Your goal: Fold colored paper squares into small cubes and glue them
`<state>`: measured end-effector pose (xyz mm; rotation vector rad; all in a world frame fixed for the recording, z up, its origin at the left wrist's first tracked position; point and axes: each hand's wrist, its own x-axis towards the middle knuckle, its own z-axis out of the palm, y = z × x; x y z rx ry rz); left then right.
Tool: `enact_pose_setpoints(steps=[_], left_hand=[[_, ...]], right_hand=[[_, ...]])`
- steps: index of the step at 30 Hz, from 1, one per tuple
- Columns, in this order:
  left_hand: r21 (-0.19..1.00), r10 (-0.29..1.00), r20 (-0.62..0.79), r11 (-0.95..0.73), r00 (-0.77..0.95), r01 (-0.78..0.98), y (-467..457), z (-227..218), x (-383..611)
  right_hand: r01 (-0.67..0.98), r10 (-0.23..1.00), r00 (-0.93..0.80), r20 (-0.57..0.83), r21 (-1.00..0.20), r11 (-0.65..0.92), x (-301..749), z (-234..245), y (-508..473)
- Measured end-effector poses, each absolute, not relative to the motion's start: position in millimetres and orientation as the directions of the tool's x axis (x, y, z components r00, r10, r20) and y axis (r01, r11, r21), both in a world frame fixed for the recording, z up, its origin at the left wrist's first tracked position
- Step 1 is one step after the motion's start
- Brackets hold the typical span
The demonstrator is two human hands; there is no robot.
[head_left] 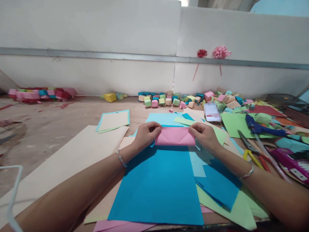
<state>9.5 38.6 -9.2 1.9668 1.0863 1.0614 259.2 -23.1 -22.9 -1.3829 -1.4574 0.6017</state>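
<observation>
left hand [147,133] pinched the pink paper [175,137] at its upper left corner, thumb against fingertip | right hand [205,134] pinched the upper right likewise | folded paper lay over the blue sheet's [159,187] far end | neat creasing likely needed level corners, even pressure

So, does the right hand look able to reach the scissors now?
Probably yes: the scissors lie close beside the right forearm, seemingly uncovered, though the right hand would first need to release the pink paper.
</observation>
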Motion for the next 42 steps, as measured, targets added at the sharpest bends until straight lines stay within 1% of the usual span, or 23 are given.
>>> enact_pose_setpoints(steps=[2,4,8,10,14,19,24,27,30,35,42], left_hand=[[0.822,0.887,0.329,-0.439,0.325,0.364,38.8,-9.0,9.6],[0.819,0.888,0.321,-0.435,0.329,0.375,39.1,-8.2,9.5],[0.805,0.887,0.301,-0.434,0.350,0.406,39.9,-6.8,9.0],[0.794,0.885,0.290,-0.435,0.364,0.425,41.2,-7.5,8.5],[0.766,0.883,0.247,-0.430,0.398,0.478,45.9,-11.1,7.0],[0.696,0.873,0.203,-0.447,0.444,0.562,48.5,-13.1,5.7],[0.598,0.839,0.237,-0.523,0.489,0.607,44.4,-13.5,8.1],[0.551,0.815,0.261,-0.566,0.517,0.613,43.4,-14.7,9.3],[0.535,0.801,0.259,-0.584,0.539,0.610,44.5,-16.3,8.7],[0.545,0.796,0.232,-0.582,0.559,0.603,48.8,-17.6,6.4],[0.570,0.743,0.168,-0.610,0.648,0.551,55.7,-16.9,5.1]], right_hand=[[0.486,0.939,0.135,0.317,-0.847,0.216,260.1,-22.8,-23.6],[0.564,0.933,0.113,0.342,-0.795,0.223,260.6,-22.5,-24.4],[0.718,0.907,0.038,0.420,-0.643,0.268,259.9,-20.8,-25.9],[0.775,0.904,-0.011,0.428,-0.568,0.278,259.5,-20.3,-25.8],[0.874,0.927,-0.078,0.368,-0.422,0.241,260.8,-22.3,-23.7],[0.922,0.948,-0.097,0.302,-0.331,0.200,262.5,-26.0,-21.9],[0.955,0.962,-0.131,0.239,-0.232,0.187,260.0,-25.1,-22.4],[0.962,0.969,-0.140,0.205,-0.202,0.182,259.7,-25.4,-21.2],[0.966,0.974,-0.137,0.179,-0.192,0.171,261.1,-26.7,-18.4],[0.967,0.981,-0.131,0.145,-0.201,0.159,264.9,-29.3,-12.7],[0.963,0.983,-0.144,0.111,-0.215,0.165,266.4,-29.6,-8.6]])
